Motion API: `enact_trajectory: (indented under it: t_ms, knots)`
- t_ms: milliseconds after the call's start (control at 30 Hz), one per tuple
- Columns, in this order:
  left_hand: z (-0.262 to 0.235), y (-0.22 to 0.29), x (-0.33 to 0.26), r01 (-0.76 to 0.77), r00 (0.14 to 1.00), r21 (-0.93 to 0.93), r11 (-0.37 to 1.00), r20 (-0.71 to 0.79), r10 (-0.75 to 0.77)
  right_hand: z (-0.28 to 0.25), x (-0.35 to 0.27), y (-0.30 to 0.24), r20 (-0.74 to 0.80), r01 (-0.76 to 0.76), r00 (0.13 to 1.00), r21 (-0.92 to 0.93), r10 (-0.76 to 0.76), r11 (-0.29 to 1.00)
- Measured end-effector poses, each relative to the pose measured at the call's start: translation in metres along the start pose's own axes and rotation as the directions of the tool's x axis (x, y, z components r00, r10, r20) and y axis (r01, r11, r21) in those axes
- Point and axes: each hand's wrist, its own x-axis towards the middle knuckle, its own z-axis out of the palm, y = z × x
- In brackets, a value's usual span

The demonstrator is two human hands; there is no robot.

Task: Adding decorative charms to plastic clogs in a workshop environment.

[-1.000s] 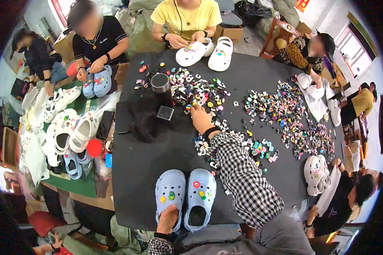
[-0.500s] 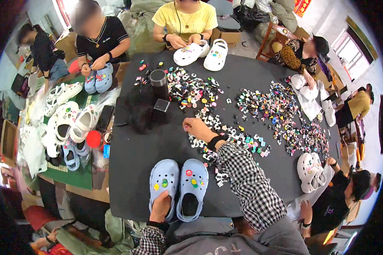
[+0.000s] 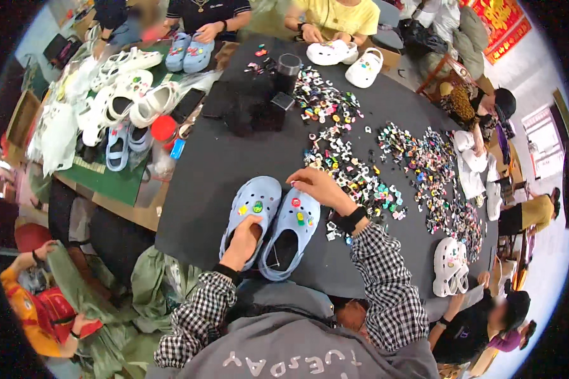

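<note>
A pair of light blue clogs lies on the black table in front of me, toes pointing away. My left hand [image 3: 241,243] grips the left clog [image 3: 259,191] at its opening, thumb inside. Yellow and green charms sit on its upper. Over the toe of the right clog [image 3: 288,221], my right hand [image 3: 321,189] pinches a small charm, mostly covered by the fingertips. The right clog carries a red charm [image 3: 296,203] and several yellow and green ones. Loose shoe charms [image 3: 338,158] are heaped beyond my right hand.
More charms [image 3: 423,164] spread to the right. A black cup [image 3: 289,66] and a small dark box [image 3: 282,101] stand at the back. White clogs [image 3: 450,265] lie at the right edge. Several co-workers sit around; white clogs [image 3: 133,85] crowd the green mat [image 3: 101,180] at left.
My right hand has come back from over the table's middle to the right clog's toe. My left hand still grips the left clog; both clogs now tilt rightward. The view has shifted.
</note>
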Motion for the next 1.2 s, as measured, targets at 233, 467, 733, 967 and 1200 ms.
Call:
enact_trajectory:
  t_ms: [233, 467, 733, 967, 1200]
  knots:
    - [-0.003, -0.001, 0.002, 0.041, 0.997, -0.141, 0.989, 0.077, -0.031, 0.033, 0.001, -0.020, 0.127, -0.325, 0.944, 0.197, 0.305, 0.925]
    - [0.000, -0.019, 0.017, 0.232, 0.973, -0.752, 0.617, 0.181, -0.145, 0.056, 0.006, -0.003, -0.071, -0.131, 0.987, 0.146, 0.143, 0.981]
    - [0.000, -0.004, 0.012, 0.263, 0.964, -0.727, 0.635, 0.217, -0.151, 0.042, 0.014, -0.020, 0.102, -0.163, 0.982, 0.056, 0.156, 0.985]
    - [-0.009, -0.080, 0.030, -0.031, 0.987, -0.362, 0.932, 0.135, 0.086, 0.047, 0.024, -0.022, 0.114, -0.119, 0.986, -0.008, 0.119, 0.993]
    - [-0.003, -0.058, 0.023, -0.074, 0.988, -0.384, 0.921, 0.100, 0.121, 0.034, 0.046, -0.018, 0.328, -0.041, 0.940, -0.169, 0.095, 0.985]
